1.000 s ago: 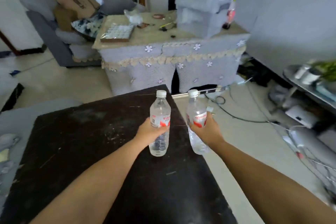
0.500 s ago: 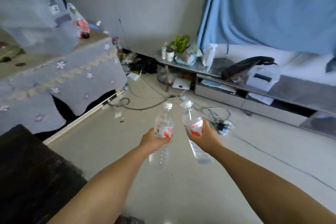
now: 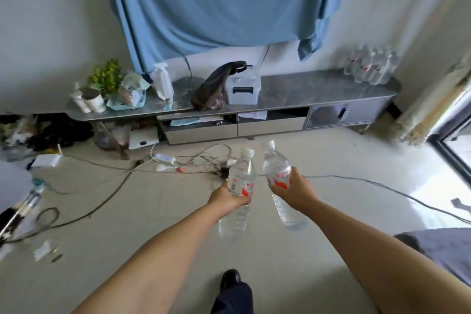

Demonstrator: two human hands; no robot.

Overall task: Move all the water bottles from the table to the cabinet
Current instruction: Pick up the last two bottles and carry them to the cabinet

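My left hand (image 3: 227,198) grips a clear water bottle (image 3: 240,173) with a white cap and red label, held nearly upright over the floor. My right hand (image 3: 295,192) grips a second such bottle (image 3: 276,169), tilted with its cap leaning left. Ahead stands a long low grey cabinet (image 3: 300,93) against the wall. On its far right end several more water bottles (image 3: 369,65) stand in a cluster. The table is out of view.
Cables and a power strip (image 3: 165,159) lie tangled on the floor between me and the cabinet. On the cabinet top sit a plant (image 3: 107,78), a spray bottle (image 3: 161,81), a dark bag (image 3: 214,86) and a white box (image 3: 243,86). My shoe (image 3: 229,279) shows below.
The view has swung right from the dark table to face the cabinet squarely. Both bottles stay in my hands; the right one is tilted more.
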